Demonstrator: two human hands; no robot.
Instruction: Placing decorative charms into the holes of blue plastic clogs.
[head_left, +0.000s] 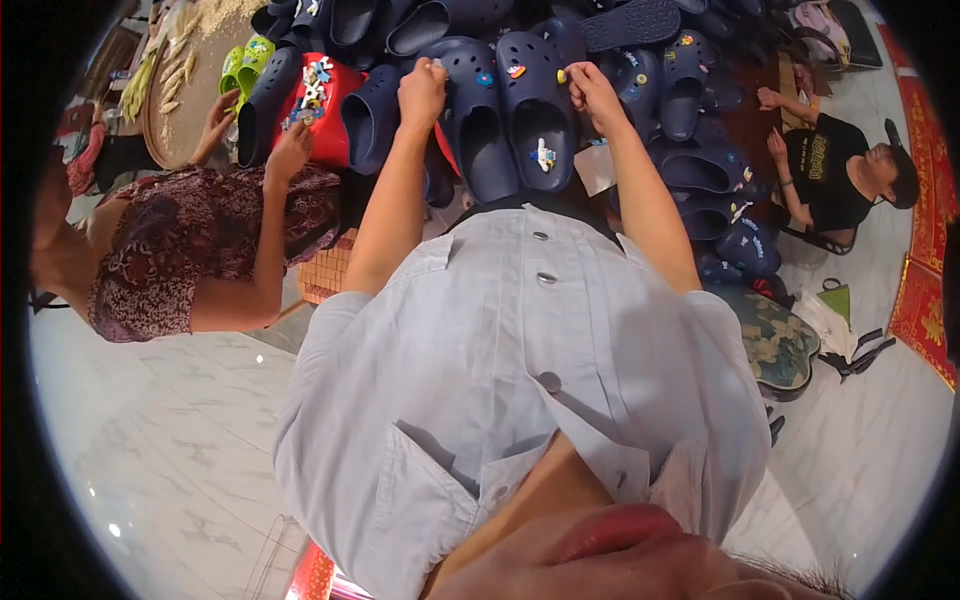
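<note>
- Left hand (421, 92), upper centre of the frame, fingers curled, pinches the rim of a navy clog (472, 115).
- Right hand (592, 92) pinches a small yellow charm (562, 76) on the neighbouring navy clog (540, 110).
- Red clog (325, 110) lies upper left.

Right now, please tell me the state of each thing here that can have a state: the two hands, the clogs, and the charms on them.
left hand: closed, pinching the rim of a navy clog
right hand: closed, fingertips pinched on a second navy clog
second navy clog: toe up, several charms already fitted
red clog: covered with charms, touched by another person's hand
green clogs: lying in the pile, untouched
</note>
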